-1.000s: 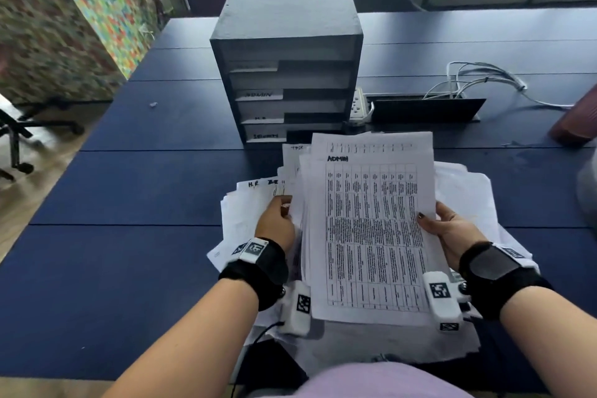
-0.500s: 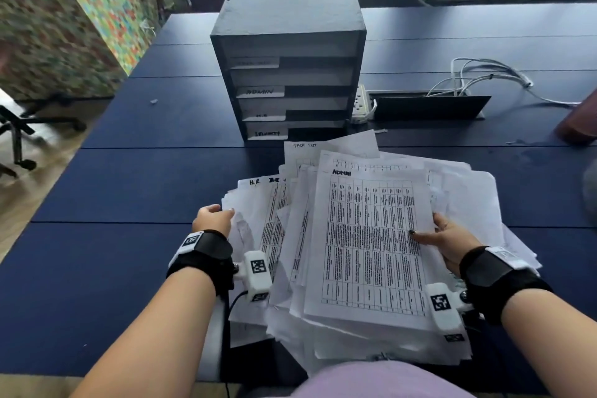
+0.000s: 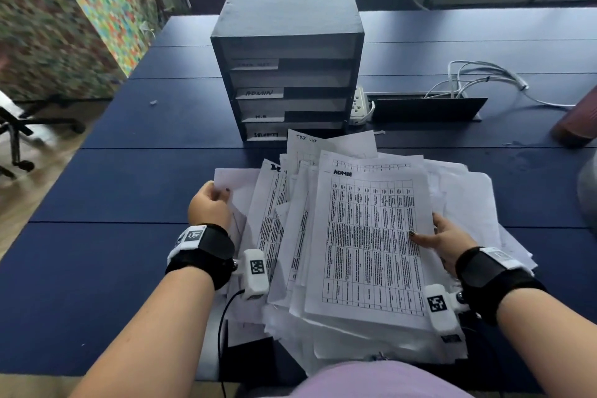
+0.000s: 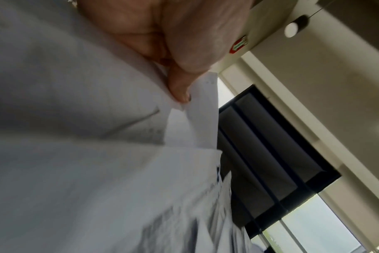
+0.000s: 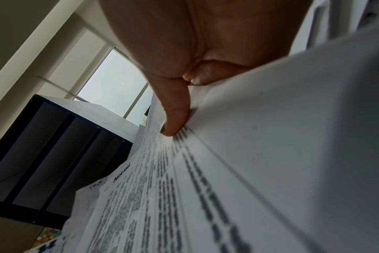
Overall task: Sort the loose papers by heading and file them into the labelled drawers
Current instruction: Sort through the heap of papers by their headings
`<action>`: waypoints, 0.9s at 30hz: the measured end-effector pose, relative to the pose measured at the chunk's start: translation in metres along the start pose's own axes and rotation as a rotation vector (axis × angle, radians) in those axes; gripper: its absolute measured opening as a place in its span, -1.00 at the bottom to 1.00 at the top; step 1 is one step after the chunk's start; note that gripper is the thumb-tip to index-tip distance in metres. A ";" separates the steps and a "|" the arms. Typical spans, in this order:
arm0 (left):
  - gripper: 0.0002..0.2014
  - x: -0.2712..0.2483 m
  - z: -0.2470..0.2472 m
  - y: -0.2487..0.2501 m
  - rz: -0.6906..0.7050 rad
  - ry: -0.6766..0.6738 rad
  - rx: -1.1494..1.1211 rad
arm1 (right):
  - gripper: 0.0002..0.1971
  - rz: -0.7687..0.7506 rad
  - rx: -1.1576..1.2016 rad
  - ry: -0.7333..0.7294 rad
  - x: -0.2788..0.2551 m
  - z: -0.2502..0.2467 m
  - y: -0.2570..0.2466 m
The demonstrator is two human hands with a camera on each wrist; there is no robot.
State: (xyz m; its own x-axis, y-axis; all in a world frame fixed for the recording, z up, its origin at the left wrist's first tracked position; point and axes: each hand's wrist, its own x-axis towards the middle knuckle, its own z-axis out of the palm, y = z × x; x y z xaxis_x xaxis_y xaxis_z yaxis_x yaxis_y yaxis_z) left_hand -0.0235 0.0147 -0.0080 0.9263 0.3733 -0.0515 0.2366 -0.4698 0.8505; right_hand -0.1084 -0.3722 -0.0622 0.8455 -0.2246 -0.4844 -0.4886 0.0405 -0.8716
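Observation:
A messy heap of loose papers (image 3: 458, 203) lies on the blue table in front of me. On top is a printed table sheet headed ADMIN (image 3: 371, 236); my right hand (image 3: 433, 239) grips its right edge, thumb on top, fingers hidden underneath. The thumb presses on the print in the right wrist view (image 5: 175, 119). My left hand (image 3: 211, 200) pinches the corner of a sheet (image 3: 235, 184) at the heap's left side, as the left wrist view shows (image 4: 182, 92). Behind the heap stands the dark drawer unit (image 3: 287, 10), with labelled slots such as ADMIN (image 3: 260, 93).
A power strip (image 3: 360, 107) and an open cable tray (image 3: 423, 108) with white cables (image 3: 478, 77) sit right of the drawer unit. A dark red object (image 3: 578, 119) stands at the table's right edge. Chairs stand beyond the table; a patterned screen (image 3: 64, 10) is at left.
The ADMIN sheet has come down from a raised position onto the heap. My left hand left that sheet, moved left, and now pinches a sheet at the heap's left side.

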 end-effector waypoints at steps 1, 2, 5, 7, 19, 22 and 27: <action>-0.84 0.003 -0.004 0.004 0.043 0.014 -0.014 | -0.52 -0.004 -0.008 0.005 0.000 -0.001 0.001; -0.86 0.007 -0.008 0.008 0.077 0.027 -0.030 | -0.52 -0.009 -0.008 0.011 0.002 -0.003 0.003; -0.90 0.013 -0.022 0.020 0.155 0.059 -0.067 | -0.54 -0.014 -0.027 0.020 0.004 -0.005 0.007; -0.91 0.016 -0.031 0.031 0.216 0.101 -0.091 | -0.56 -0.007 -0.040 0.021 0.005 -0.004 0.009; -0.68 -0.008 -0.054 0.119 0.540 0.029 -0.400 | -0.71 0.013 0.008 0.018 0.001 -0.003 0.007; -0.77 -0.027 -0.032 0.108 0.511 -0.318 -0.333 | -0.54 0.012 0.062 0.010 -0.002 -0.001 0.006; -0.64 -0.029 -0.001 0.049 0.375 -0.434 0.060 | 0.02 -0.026 0.061 0.016 0.003 -0.005 0.013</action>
State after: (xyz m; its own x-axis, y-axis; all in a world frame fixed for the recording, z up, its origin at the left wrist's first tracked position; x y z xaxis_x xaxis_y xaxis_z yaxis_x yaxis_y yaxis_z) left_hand -0.0392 -0.0189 0.0357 0.9825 -0.1843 0.0273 -0.1272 -0.5559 0.8214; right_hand -0.1138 -0.3773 -0.0745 0.8538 -0.2422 -0.4608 -0.4521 0.0939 -0.8870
